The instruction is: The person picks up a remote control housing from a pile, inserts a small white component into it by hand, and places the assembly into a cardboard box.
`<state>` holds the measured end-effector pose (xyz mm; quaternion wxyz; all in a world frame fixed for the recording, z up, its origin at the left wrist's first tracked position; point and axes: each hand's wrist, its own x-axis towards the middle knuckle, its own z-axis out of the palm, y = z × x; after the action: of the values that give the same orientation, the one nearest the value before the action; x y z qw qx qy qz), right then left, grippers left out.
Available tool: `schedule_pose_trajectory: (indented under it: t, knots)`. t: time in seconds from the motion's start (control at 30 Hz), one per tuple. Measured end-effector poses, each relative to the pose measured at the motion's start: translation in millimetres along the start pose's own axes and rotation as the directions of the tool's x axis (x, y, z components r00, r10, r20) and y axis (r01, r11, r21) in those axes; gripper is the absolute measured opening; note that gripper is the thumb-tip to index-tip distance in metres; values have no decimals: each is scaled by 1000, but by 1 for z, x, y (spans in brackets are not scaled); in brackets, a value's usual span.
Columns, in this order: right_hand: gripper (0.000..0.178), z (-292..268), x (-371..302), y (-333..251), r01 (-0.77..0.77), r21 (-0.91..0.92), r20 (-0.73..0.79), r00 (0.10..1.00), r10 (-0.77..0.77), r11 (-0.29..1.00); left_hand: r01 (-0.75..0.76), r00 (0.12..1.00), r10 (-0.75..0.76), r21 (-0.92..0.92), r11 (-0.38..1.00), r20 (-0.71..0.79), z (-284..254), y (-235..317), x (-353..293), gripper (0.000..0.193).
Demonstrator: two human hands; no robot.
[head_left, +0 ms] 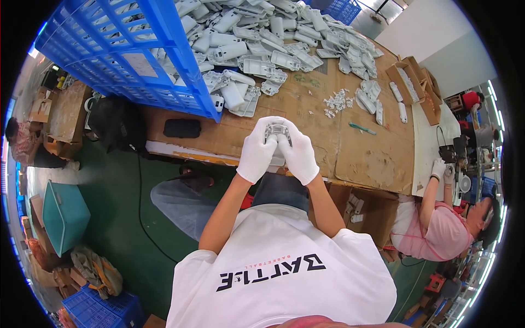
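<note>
Both my hands wear white gloves and meet at the near edge of the cardboard-covered table (322,147). Between them is a white plastic housing (277,130), its hollow inner side facing up. My left hand (258,150) grips it from the left, and my right hand (298,151) closes round it from the right. Both thumbs press together on the part, and the fingers wrap its far end. The gloves cover much of it. Beyond my hands lies a large heap of similar white plastic housings (273,60).
A blue plastic crate (188,60) stands tipped at the left, housings behind it. Nearby lies a black case (182,128). Small white pieces (339,102) and a green pen (362,128) lie to the right, before cardboard boxes (418,87). A co-worker in pink (437,232) works at the right.
</note>
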<state>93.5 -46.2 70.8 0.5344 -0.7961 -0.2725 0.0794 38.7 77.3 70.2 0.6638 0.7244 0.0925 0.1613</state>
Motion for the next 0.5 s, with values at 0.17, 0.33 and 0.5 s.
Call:
schedule_pose_trajectory:
  t: [0.17,0.33,0.5]
  knots:
    - [38,-3,-2,3,9,-29,-48,999,-11,1000,115,993,-116,-10,993,-25,9,1,0,30]
    - [35,-4,-1,4,-86,111,-4,996,86,990,107,993,-106,1,994,-44,9,0,-3,26]
    - [34,-7,-2,4,-97,138,-29,994,102,986,103,995,-103,27,994,1,8,3,-5,25]
